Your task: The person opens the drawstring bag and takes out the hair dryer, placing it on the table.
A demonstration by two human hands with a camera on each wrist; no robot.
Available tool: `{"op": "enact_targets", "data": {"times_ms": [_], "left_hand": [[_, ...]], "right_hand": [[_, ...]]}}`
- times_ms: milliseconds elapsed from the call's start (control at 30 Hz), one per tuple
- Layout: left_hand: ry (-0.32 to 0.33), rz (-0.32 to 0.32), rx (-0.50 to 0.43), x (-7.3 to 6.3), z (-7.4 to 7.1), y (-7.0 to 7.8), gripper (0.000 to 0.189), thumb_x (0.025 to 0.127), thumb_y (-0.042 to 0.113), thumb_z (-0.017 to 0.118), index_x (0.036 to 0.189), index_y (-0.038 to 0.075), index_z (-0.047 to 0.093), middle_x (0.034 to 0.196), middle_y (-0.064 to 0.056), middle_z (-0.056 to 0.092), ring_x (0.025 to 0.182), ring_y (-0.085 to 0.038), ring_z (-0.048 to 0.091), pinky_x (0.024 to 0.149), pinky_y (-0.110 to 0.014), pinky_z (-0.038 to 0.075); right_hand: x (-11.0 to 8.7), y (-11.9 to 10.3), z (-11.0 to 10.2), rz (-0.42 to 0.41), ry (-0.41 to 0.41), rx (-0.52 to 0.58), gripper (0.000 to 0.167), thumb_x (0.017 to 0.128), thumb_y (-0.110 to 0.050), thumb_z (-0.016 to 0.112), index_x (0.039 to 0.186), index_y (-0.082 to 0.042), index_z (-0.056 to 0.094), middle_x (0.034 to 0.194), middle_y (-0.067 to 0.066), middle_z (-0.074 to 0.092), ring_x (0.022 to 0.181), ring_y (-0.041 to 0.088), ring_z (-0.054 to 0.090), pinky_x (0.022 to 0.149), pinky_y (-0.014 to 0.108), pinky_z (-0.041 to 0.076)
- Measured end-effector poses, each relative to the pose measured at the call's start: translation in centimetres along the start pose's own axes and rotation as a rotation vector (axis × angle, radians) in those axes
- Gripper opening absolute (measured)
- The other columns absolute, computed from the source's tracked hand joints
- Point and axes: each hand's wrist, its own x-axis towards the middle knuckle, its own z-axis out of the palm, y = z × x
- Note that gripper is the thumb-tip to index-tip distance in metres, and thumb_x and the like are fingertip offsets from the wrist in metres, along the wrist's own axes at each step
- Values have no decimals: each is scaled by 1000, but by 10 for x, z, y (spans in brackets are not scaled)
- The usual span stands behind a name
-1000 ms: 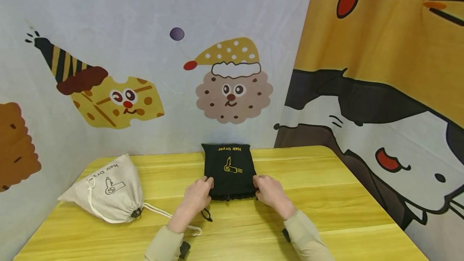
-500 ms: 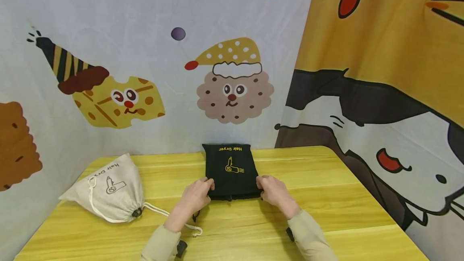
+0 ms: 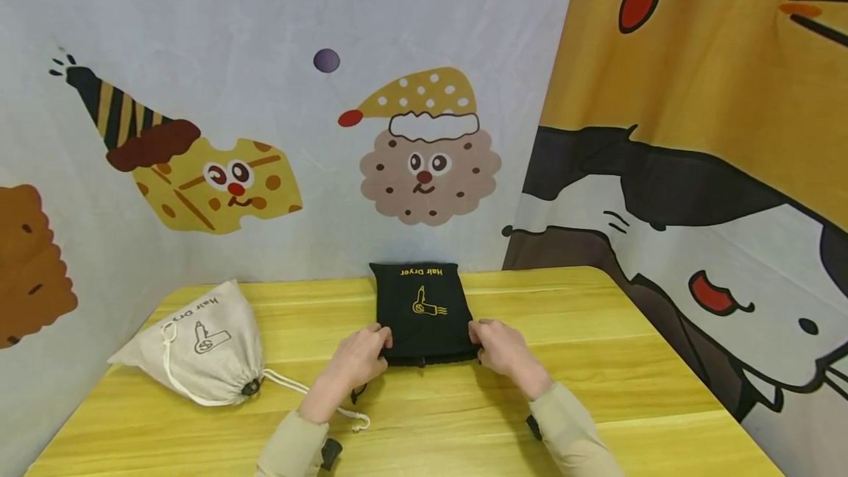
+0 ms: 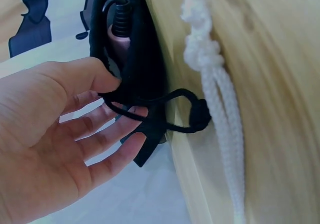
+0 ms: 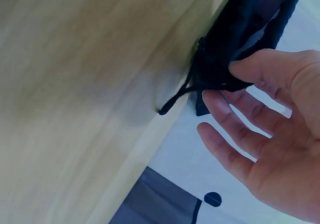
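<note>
A black drawstring bag (image 3: 424,326) printed "Hair Dryer" in yellow lies at the table's far edge, its mouth toward me. My left hand (image 3: 361,353) pinches the left corner of that mouth between thumb and fingers. At the right corner, my right hand (image 3: 502,350) pinches the cloth the same way. Inside the parted mouth, the left wrist view shows the pinkish handle (image 4: 120,46) of a hair dryer with a black ribbed cord end; the rest is hidden in the cloth. A black drawstring loop (image 4: 199,116) hangs out beside my left fingers.
To the left lies a full-looking beige drawstring bag (image 3: 199,352), also printed "Hair Dryer". Its white cord (image 3: 288,383) runs over the wooden table (image 3: 424,440) and passes behind my left forearm. A cartoon-printed curtain (image 3: 265,79) stands right behind the table.
My right hand has shifted slightly right, stretching the bag's mouth wider and straighter. The black cord by my left hand has shifted left. Over the last half second almost nothing moves.
</note>
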Motion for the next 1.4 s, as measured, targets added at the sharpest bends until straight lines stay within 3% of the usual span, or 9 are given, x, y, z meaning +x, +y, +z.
{"op": "enact_targets", "data": {"times_ms": [300, 467, 567, 733, 900, 1067, 1167, 1267, 1400], "left_hand": [[3, 1, 8, 0, -4, 2, 15, 80, 13, 73, 88, 10, 60, 81, -1, 55, 66, -16, 53, 55, -29, 44], [-1, -11, 1, 1, -5, 4, 18, 84, 24, 72, 88, 11, 60, 79, 1, 53, 62, -12, 48, 54, -25, 40], [1, -8, -1, 1, -7, 6, 18, 86, 25, 69, 89, 11, 59, 79, 1, 52, 60, -10, 45, 53, -24, 38], [51, 5, 6, 2, -7, 9, 16, 87, 24, 67, 88, 11, 58, 78, 1, 52, 59, -10, 45, 51, -23, 37], [132, 14, 10, 5, -6, 12, 13, 88, 22, 65, 87, 11, 58, 78, 0, 54, 58, -11, 49, 49, -23, 38], [190, 25, 8, 6, -5, 13, 13, 88, 21, 66, 87, 11, 58, 79, -1, 57, 57, -11, 51, 48, -22, 39], [200, 34, 4, 6, -5, 13, 13, 87, 20, 67, 87, 11, 58, 79, -2, 56, 56, -11, 50, 47, -21, 38], [202, 46, 6, 5, -4, 12, 15, 85, 19, 69, 87, 10, 58, 79, -2, 56, 56, -11, 51, 48, -21, 38], [186, 57, -2, 4, -4, 11, 18, 83, 18, 72, 88, 8, 58, 79, -2, 56, 59, -12, 52, 50, -22, 40]], "right_hand": [[-6, -14, -13, -118, 63, -32, 21, 74, -8, 76, 82, -16, 58, 77, -5, 56, 66, 10, 52, 53, 22, 40], [-10, -31, -20, -207, 1, 63, 5, 80, -10, 73, 81, -15, 69, 75, -7, 63, 63, 2, 49, 56, 17, 41], [-11, -40, -18, -227, -36, 96, 5, 83, -10, 69, 84, -13, 74, 76, -5, 68, 61, 0, 50, 56, 16, 42], [-9, -52, -10, -167, -32, 43, 19, 84, -14, 68, 102, -7, 73, 96, 4, 73, 83, 14, 68, 67, 26, 55], [-3, -61, -2, -114, 12, 21, 34, 86, -19, 68, 115, -1, 67, 113, 12, 69, 102, 25, 67, 78, 36, 57], [5, -72, 6, -76, 70, 26, 40, 87, -23, 67, 118, 2, 64, 116, 16, 66, 102, 29, 66, 79, 37, 57], [11, -78, 10, -32, 80, 56, 36, 88, -26, 66, 110, 2, 66, 101, 14, 68, 82, 23, 67, 64, 31, 56], [17, -82, 14, 18, 70, 104, 26, 88, -29, 67, 92, -3, 66, 81, 7, 61, 59, 14, 55, 48, 24, 44], [25, -85, 18, 55, 63, 153, 32, 86, -29, 70, 64, -12, 51, 63, -2, 44, 45, 8, 38, 40, 19, 29]]}}
